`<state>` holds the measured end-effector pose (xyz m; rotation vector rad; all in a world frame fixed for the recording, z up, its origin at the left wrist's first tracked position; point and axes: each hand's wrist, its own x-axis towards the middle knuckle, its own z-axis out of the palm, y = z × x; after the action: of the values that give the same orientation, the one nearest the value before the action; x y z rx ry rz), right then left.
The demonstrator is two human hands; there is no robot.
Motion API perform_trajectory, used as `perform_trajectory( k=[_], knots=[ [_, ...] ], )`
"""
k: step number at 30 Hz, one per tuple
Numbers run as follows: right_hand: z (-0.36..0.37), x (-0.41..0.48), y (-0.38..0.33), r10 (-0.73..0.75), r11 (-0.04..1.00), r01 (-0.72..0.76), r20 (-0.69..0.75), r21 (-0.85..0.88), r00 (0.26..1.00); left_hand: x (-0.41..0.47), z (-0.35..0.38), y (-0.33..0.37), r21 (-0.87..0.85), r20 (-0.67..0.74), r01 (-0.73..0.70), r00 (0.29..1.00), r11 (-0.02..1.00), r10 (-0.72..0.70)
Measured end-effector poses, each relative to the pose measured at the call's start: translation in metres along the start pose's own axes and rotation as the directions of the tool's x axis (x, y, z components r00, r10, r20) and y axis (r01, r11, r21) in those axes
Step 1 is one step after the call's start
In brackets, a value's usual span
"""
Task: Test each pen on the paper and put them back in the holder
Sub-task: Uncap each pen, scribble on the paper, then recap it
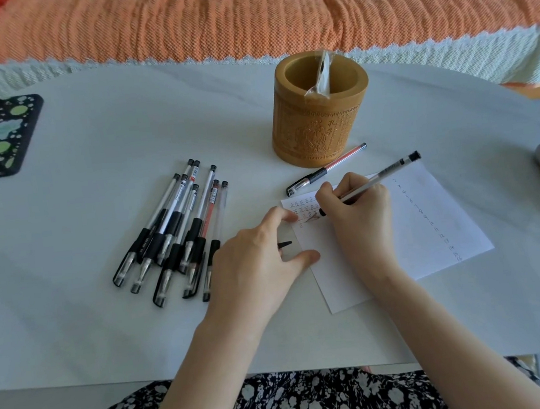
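Right hand (pixel 355 208) grips pen (pixel 376 181), tip on paper (pixel 430 220). Left hand (pixel 258 265), fingers spread, pins the edge, cap (pixel 284 244) under it. We'd keep strokes short and light.

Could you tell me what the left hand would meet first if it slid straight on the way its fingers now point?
Probably the right hand holding the pen: the left hand points up and right across the paper's corner. Depth is unclear, though both seem to rest on the sheet.

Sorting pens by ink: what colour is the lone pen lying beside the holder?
Red barrel, black grip and cap: lone pen by the holder, head view.
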<state>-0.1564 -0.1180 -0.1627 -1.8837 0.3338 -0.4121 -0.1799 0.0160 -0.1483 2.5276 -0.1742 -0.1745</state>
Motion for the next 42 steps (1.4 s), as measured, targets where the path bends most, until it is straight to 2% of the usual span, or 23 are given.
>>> perform_trajectory(
  k=[42],
  knots=[
    [-0.0004, -0.0004, -0.0017, -0.013, 1.0, 0.013, 0.003, -0.009, 1.0, 0.0009, -0.0002, 0.0001, -0.001, -0.006, -0.012, 1.0, 1.0, 0.012]
  ],
)
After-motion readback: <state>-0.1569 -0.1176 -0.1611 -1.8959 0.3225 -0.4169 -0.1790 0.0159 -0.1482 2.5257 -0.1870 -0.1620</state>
